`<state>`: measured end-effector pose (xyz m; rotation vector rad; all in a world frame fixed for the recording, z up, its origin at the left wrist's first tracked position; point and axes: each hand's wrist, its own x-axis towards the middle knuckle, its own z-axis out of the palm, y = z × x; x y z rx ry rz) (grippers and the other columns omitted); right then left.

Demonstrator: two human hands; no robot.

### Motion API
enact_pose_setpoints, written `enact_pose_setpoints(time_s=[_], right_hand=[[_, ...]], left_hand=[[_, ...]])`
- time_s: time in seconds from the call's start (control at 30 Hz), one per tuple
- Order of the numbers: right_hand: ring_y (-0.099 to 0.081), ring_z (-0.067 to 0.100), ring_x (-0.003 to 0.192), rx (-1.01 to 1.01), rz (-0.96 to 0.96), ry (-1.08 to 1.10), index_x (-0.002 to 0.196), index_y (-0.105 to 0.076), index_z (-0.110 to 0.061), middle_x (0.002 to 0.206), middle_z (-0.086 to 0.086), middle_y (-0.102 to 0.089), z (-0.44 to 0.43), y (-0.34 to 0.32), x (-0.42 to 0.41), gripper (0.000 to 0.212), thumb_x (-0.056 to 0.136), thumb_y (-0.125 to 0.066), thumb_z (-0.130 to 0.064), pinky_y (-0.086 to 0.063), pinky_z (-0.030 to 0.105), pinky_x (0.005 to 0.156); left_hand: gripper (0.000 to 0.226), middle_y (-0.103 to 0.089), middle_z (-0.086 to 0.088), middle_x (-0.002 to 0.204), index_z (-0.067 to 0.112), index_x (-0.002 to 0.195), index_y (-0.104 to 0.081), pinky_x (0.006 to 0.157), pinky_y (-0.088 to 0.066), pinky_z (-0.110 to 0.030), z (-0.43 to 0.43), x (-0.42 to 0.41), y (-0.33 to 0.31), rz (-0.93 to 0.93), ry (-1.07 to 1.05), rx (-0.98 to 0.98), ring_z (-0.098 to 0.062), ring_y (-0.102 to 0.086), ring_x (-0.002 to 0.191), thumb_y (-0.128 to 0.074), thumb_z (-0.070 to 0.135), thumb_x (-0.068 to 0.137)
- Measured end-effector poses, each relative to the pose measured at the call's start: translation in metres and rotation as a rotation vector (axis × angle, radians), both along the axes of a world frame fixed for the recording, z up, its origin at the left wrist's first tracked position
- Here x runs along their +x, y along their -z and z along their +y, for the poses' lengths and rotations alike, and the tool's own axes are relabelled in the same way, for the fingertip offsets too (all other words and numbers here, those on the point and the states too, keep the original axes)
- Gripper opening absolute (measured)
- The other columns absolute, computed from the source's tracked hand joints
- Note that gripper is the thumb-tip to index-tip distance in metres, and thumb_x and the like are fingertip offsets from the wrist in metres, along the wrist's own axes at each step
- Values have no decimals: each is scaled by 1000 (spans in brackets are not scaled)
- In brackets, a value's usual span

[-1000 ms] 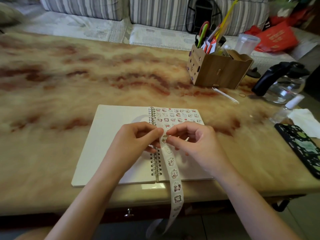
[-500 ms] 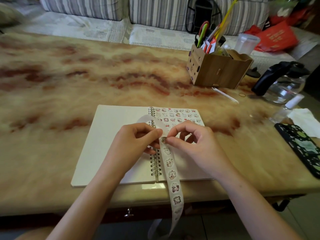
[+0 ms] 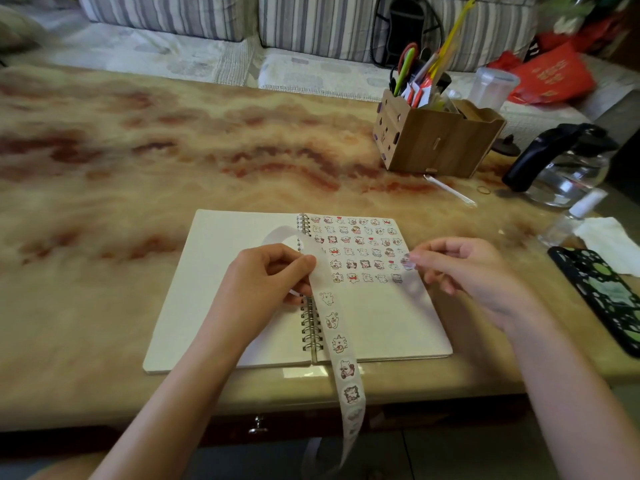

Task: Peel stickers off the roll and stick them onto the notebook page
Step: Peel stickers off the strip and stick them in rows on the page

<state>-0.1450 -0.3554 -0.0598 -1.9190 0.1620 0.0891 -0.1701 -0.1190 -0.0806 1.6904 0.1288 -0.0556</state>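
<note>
Two hands in view above an open spiral notebook (image 3: 221, 271), flat on the marbled tabletop (image 3: 138, 150) near its front edge.

Left hand (image 3: 266, 282): thumb and curled fingers pinching the sticker strip (image 3: 341, 344) over the spiral binding. Strip looped up behind that hand across the left page, then trailing down beside the binding and over the tabletop edge toward the floor. Round cartoon stickers visible along the hanging part.

Right hand (image 3: 464, 271): blurred, above the right page's outer edge. Thumb and forefinger closed on one small round sticker (image 3: 407, 262), held apart from the strip.

Right page: several rows of stickers across its upper half, lower half blank. Left page blank.

Farther back, right side: wooden organiser (image 3: 440, 143) with scissors and pens, glass kettle (image 3: 568, 168), tissue (image 3: 609, 240), dark patterned phone case (image 3: 609, 296).
</note>
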Motion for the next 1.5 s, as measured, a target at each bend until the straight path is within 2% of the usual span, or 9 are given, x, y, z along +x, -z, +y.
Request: enact_pose_setpoints(time_s=[0.17,0.5,0.7,0.9,1.1,1.23,1.33,1.5], right_hand=[[-48,2,47,-138,48,48,75,-72,-10,64,-3,-67,-20,10,6,6,80,-70,-8,-30,12,37],[-45,0,43,-161,84,18,77,-72,-8,65,2,-63,-18,17,9,1,77,-73,-9,-28,11,39],[-43,0,44,-163,71,25,77,-73,-7,56,-11,-65,-16,19,9,4,80,-72,-10,-30,7,39],[-43,2,46,-173,72,27,76,-73,-8,59,-9,-66,-14,18,8,3,79,-72,-9,-31,6,40],[-43,5,50,-182,69,35,78,-72,-7,52,-14,-63,-14,18,8,2,79,-72,-9,-31,5,39],[-44,5,50,-182,80,35,76,-73,-10,60,-9,-65,-15,18,8,3,79,-73,-12,-32,11,42],[-43,0,43,-183,101,32,78,-73,-10,62,-5,-64,-17,16,8,4,78,-73,-14,-30,18,48],[-44,3,50,-187,103,25,79,-74,-10,67,-4,-67,-16,17,7,4,77,-74,-14,-31,18,47]], left_hand=[[14,-71,-7,66,6,79,-70,53,-52,-17,0,1,2,5,5,23,-4,-64,55,-64,15,87],[13,-72,-11,69,7,79,-70,56,-52,-18,-1,3,4,20,5,36,-7,-64,58,-64,15,87],[14,-69,-7,63,7,77,-69,54,-51,-17,-2,2,3,15,1,38,-5,-62,53,-64,14,87],[14,-71,-8,66,7,76,-69,55,-51,-17,-1,2,3,13,4,43,-5,-63,55,-64,14,87],[14,-71,-7,65,8,76,-69,54,-51,-16,-1,2,3,16,5,41,-6,-63,55,-64,15,87],[14,-71,-6,64,9,76,-70,56,-51,-17,-1,2,3,23,6,44,-6,-63,56,-64,15,87],[14,-71,-5,63,9,75,-70,57,-52,-18,-2,2,3,26,5,45,-6,-64,55,-64,15,87],[15,-70,-2,59,9,74,-70,56,-51,-17,-2,2,3,22,2,42,-5,-63,54,-64,15,87]])
